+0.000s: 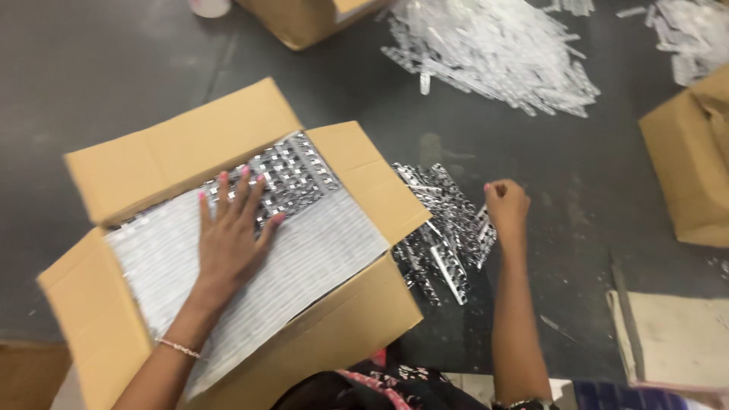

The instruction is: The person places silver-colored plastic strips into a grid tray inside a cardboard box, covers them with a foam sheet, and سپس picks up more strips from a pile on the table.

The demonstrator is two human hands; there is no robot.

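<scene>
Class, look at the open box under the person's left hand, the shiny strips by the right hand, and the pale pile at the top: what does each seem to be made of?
The open box: brown corrugated cardboard, matt, with folded flaps. The shiny strips by the right hand: probably metallic foil or foil-backed plastic, mirror-bright with dark reflections. The pale pile: likely clear or whitish plastic, translucent and glinting. The left hand lies flat on similar silvery sheets.
</scene>
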